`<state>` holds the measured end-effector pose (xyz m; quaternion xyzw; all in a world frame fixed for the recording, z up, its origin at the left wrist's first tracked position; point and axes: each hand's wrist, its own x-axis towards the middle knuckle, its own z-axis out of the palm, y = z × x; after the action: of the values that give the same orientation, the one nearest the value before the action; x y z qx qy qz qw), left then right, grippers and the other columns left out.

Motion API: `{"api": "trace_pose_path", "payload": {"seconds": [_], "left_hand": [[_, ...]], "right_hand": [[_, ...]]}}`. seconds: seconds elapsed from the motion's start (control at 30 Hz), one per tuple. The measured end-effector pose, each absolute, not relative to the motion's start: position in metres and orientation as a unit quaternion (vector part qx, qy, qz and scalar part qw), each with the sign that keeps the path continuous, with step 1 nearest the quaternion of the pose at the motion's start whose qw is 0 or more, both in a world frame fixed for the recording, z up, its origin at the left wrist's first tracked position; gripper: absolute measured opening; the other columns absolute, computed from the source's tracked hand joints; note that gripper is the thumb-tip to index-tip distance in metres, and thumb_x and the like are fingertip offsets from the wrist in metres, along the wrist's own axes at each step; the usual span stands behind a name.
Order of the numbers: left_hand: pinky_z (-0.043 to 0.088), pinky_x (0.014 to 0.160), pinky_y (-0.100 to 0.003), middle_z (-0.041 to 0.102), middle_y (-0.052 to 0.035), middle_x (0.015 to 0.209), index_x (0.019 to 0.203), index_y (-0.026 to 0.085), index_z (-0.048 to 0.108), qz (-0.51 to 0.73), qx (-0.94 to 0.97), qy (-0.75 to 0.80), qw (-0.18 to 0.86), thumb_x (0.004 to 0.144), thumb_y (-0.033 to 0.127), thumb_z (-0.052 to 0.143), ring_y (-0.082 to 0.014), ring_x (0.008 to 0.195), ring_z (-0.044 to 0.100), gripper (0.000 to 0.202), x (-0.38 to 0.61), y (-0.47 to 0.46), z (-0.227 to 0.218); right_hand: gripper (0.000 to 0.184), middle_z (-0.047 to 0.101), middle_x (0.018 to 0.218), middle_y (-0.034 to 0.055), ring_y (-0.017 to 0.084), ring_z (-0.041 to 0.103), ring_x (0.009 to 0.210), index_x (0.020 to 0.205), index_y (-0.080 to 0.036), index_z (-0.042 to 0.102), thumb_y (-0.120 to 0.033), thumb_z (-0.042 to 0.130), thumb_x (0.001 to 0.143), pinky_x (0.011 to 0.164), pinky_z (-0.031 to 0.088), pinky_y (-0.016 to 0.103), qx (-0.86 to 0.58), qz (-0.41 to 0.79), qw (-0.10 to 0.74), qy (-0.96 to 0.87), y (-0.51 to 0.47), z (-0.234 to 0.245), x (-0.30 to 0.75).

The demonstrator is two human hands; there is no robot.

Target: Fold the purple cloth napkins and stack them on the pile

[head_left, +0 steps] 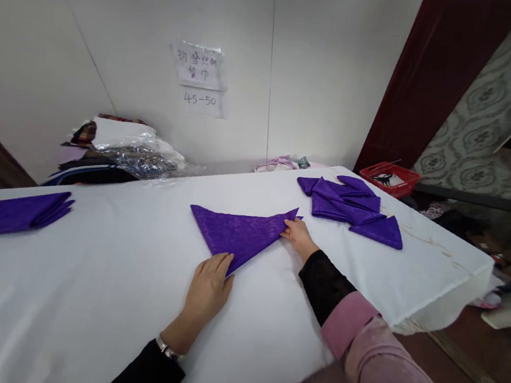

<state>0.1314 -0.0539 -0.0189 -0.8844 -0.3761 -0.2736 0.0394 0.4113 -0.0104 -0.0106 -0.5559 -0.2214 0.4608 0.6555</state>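
A purple cloth napkin (241, 233), folded into a triangle, lies on the white-covered table (123, 299) in front of me. Its lower point sits between the fingers and thumb of my left hand (210, 285), whose fingers rest over the cloth edge. With thumb and fingers, my right hand (296, 236) pinches the right-hand corner, where a tip sticks up. The left corner of the triangle lies free. Beyond my right hand is a loose pile of folded purple napkins (346, 202). A long folded stack of purple cloth (13, 213) lies at the left edge.
Fabrics and clear plastic wrapping (144, 154) are heaped at the table's back left. A red basket (390, 177) stands behind the napkin pile. Pinkish cloth (279, 163) lies against the wall, below a handwritten paper sign (201, 78). The table's edge drops off at right.
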Motion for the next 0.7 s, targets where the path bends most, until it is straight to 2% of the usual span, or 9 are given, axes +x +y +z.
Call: {"api": "trace_pose_path", "payload": {"seconds": [0.17, 0.3, 0.4, 0.53, 0.7], "left_hand": [[0.048, 0.092, -0.043, 0.065, -0.012, 0.113, 0.111, 0.013, 0.061, -0.257, -0.888, -0.379, 0.039, 0.082, 0.016, 0.048, -0.0261, 0.108, 0.058, 0.032, 0.127, -0.047, -0.025], [0.051, 0.089, -0.041, 0.067, -0.0111, 0.111, 0.106, 0.014, 0.064, -0.252, -0.888, -0.384, 0.039, 0.083, 0.018, 0.047, -0.0257, 0.106, 0.06, 0.029, 0.127, -0.045, -0.027], [0.052, 0.087, -0.04, 0.067, -0.0103, 0.11, 0.105, 0.016, 0.065, -0.251, -0.886, -0.388, 0.041, 0.084, 0.019, 0.046, -0.0253, 0.104, 0.061, 0.028, 0.128, -0.046, -0.029], [0.052, 0.086, -0.039, 0.068, -0.0094, 0.107, 0.102, 0.016, 0.065, -0.257, -0.883, -0.393, 0.032, 0.086, 0.022, 0.047, -0.0242, 0.102, 0.061, 0.025, 0.129, -0.046, -0.028], [0.053, 0.084, -0.038, 0.068, -0.0082, 0.104, 0.098, 0.016, 0.066, -0.26, -0.879, -0.4, 0.018, 0.086, 0.023, 0.048, -0.0225, 0.098, 0.062, 0.023, 0.131, -0.046, -0.026]], "right_hand": [[0.005, 0.064, 0.063, 0.0023, 0.014, 0.063, 0.053, 0.082, -0.015, 0.056, -0.01, 0.052, 0.082, 0.05, 0.054, 0.025, -0.608, 0.424, 0.629, -0.236, -0.011, -0.01, 0.432], [0.008, 0.06, 0.054, 0.0016, 0.013, 0.059, 0.046, 0.073, -0.014, 0.056, -0.013, 0.055, 0.08, 0.038, 0.044, 0.02, -0.652, 0.376, 0.609, -0.251, -0.01, -0.011, 0.444], [0.011, 0.057, 0.05, 0.0002, 0.013, 0.057, 0.044, 0.066, -0.015, 0.055, -0.015, 0.058, 0.077, 0.036, 0.038, 0.019, -0.677, 0.329, 0.599, -0.273, -0.009, -0.013, 0.451], [0.012, 0.058, 0.052, -0.001, 0.013, 0.056, 0.048, 0.065, -0.016, 0.059, -0.022, 0.059, 0.075, 0.045, 0.041, 0.021, -0.697, 0.257, 0.585, -0.326, -0.005, -0.016, 0.459], [0.012, 0.065, 0.068, 0.001, 0.017, 0.06, 0.071, 0.065, -0.018, 0.064, -0.028, 0.061, 0.071, 0.067, 0.045, 0.026, -0.73, 0.156, 0.541, -0.389, -0.001, -0.023, 0.471]]}}
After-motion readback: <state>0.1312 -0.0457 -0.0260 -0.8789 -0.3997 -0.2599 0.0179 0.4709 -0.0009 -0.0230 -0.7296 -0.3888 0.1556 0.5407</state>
